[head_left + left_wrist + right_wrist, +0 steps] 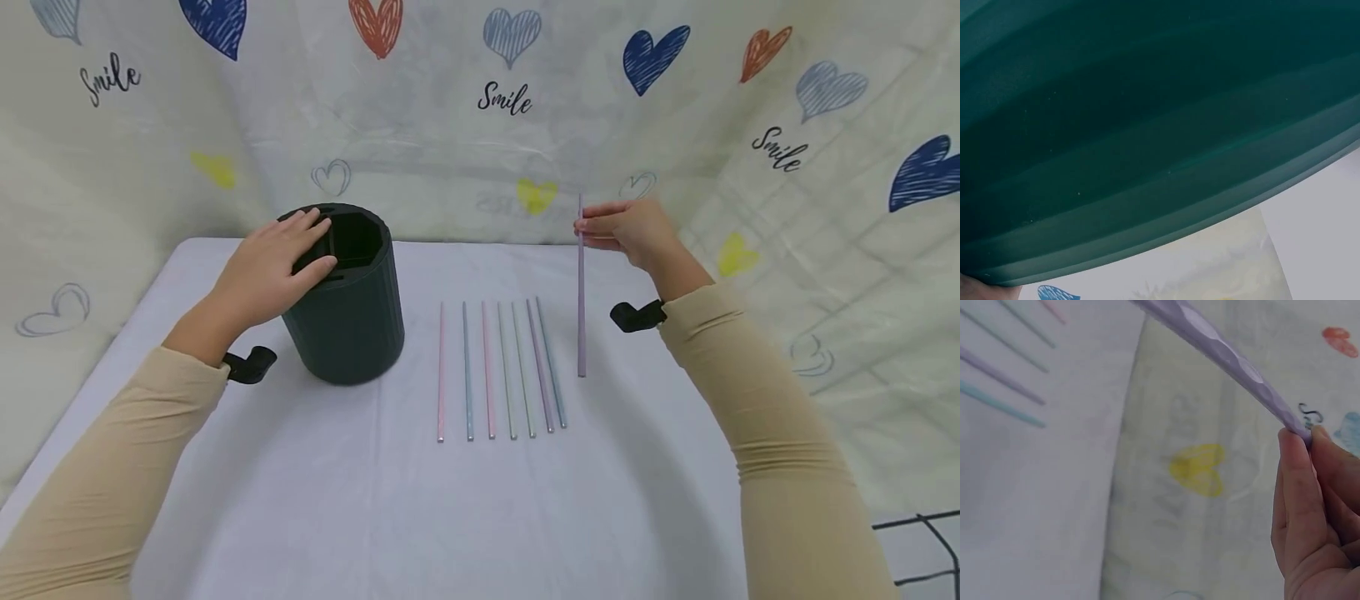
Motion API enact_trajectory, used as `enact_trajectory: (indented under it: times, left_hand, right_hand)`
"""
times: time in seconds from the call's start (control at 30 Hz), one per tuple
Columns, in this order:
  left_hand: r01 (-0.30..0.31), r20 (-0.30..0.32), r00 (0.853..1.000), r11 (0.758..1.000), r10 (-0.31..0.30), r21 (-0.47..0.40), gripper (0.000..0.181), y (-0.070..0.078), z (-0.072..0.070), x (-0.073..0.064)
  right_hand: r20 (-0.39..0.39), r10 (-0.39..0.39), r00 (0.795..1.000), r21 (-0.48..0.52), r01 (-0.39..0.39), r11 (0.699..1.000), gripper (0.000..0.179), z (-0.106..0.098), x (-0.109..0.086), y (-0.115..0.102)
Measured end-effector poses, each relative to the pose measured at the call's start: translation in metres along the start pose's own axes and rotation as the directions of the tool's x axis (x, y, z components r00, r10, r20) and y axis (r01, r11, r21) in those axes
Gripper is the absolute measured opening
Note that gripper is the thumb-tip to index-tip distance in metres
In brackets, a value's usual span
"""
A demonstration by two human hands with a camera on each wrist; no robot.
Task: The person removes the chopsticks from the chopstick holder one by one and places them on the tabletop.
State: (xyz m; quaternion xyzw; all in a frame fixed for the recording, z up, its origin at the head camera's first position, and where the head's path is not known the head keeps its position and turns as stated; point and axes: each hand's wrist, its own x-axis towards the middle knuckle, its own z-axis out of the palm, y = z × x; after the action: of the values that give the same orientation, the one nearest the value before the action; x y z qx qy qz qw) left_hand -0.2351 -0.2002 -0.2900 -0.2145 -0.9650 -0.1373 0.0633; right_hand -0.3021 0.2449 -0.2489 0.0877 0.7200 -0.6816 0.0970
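Observation:
A dark green pen holder [348, 325], round with divided compartments, stands upright on the left of the table. My left hand [262, 271] rests on its top, fingers spread over the rim and divider. The holder's ribbed wall [1160, 150] fills most of the left wrist view. At the far right, my right hand [633, 233] pinches a slim purple pencil [581, 308] near its upper end, thumb against fingers. It hangs almost upright, and its surface looks dimpled in the right wrist view. Between the hands lie several pastel pencils [490, 371] in a row.
The table [420, 517] has a white cover. Behind it hangs a pale cloth [435, 125] printed with hearts and "Smile". A black wire grid [918, 518] shows at the lower right. Each wrist carries a black camera mount [637, 317].

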Motion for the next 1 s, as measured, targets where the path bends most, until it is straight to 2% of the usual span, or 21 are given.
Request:
enact_trajectory:
  times: [0.1,0.23,0.33,0.47,0.73,1.0]
  left_hand:
    - [0.002,0.004,1.000,1.000,-0.002,0.007,0.065,-0.001,0.000,-0.001]
    - [-0.003,0.007,1.000,1.000,0.003,-0.005,0.066,-0.002,-0.001,-0.001]
    - [-0.002,0.017,1.000,1.000,0.002,-0.011,0.066,-0.002,-0.002,0.000]
    - [0.005,0.022,1.000,1.000,-0.005,-0.013,0.066,-0.003,-0.001,0.000]
    - [0.010,0.029,1.000,1.000,-0.010,-0.012,0.067,-0.002,-0.001,0.000]
    - [0.013,0.038,0.999,1.000,-0.013,-0.010,0.066,0.000,-0.004,0.000]
  right_hand:
    - [0.028,0.065,0.997,-0.013,-0.065,0.998,0.008,-0.010,0.014,0.023]
    - [0.031,0.152,0.988,-0.095,-0.149,0.984,0.005,-0.021,0.028,0.053]
    - [0.002,0.206,0.978,-0.136,-0.204,0.969,0.022,-0.027,0.036,0.072]
    - [0.009,0.252,0.968,-0.144,-0.249,0.958,0.047,-0.029,0.043,0.092]
    - [0.066,0.303,0.951,-0.150,-0.290,0.945,0.046,-0.023,0.048,0.119]
    - [0.058,0.296,0.954,-0.172,-0.282,0.944,0.047,-0.018,0.059,0.136]
